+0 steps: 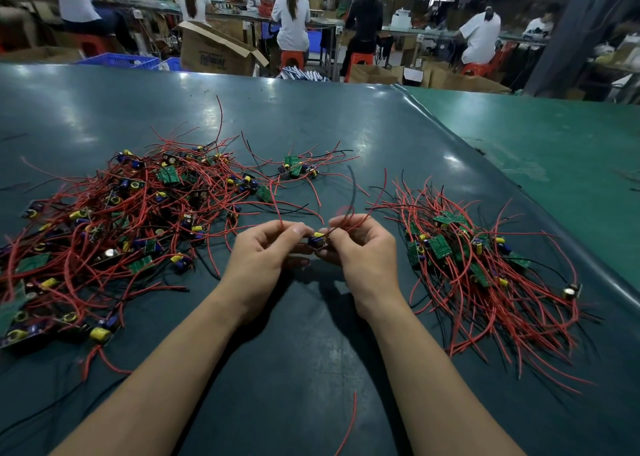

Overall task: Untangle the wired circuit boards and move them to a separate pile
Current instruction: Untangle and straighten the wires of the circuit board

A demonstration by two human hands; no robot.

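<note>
A small circuit board (318, 240) with a yellow capacitor and red and black wires is held between both hands above the table's middle. My left hand (263, 251) pinches its left end and a red wire. My right hand (360, 244) grips its right end, with wires curling up from the fingers. A large tangled pile of wired boards (114, 227) lies to the left. A tidier pile of boards (481, 265) lies to the right. A small cluster of boards (297, 168) sits behind the hands.
The dark green table mat (311, 109) stretches ahead; a lighter green table (554, 150) adjoins on the right. One loose red wire (349, 424) lies near the front edge. Seated workers, cardboard boxes and blue crates fill the background.
</note>
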